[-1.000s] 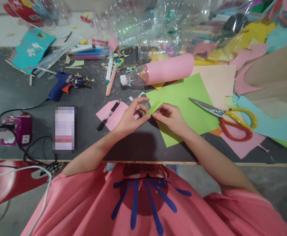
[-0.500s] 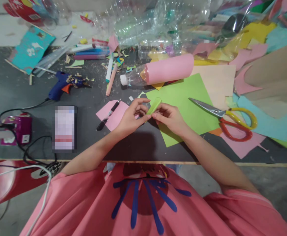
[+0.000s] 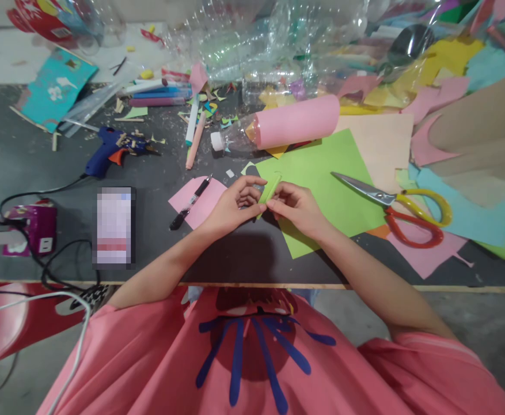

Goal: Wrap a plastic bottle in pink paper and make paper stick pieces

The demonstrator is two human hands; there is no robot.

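Between my two hands is a narrow piece of green paper [image 3: 271, 189], folded or rolled lengthwise. My left hand [image 3: 237, 202] pinches its near end between thumb and fingers. From the other side, my right hand [image 3: 297, 208] grips the same piece with thumb and forefinger. Under and beside my right hand lies a large green paper sheet [image 3: 334, 190]. Just left of my left hand, a black pen [image 3: 190, 202] rests on a pink paper piece [image 3: 204, 212]. Beyond my hands a plastic bottle wrapped in pink paper [image 3: 297, 122] lies on its side, white cap to the left.
Scissors [image 3: 390, 202] with yellow and red handles lie at the right over paper. A blue glue gun [image 3: 105, 151], its cord, and a phone [image 3: 114, 226] are at the left. Markers [image 3: 161, 95], scraps and clear plastic bottles [image 3: 278, 40] crowd the back.
The green paper piece has turned in my fingers and looks narrower, its lower end now showing below my left thumb. Both hands stay in nearly the same place.
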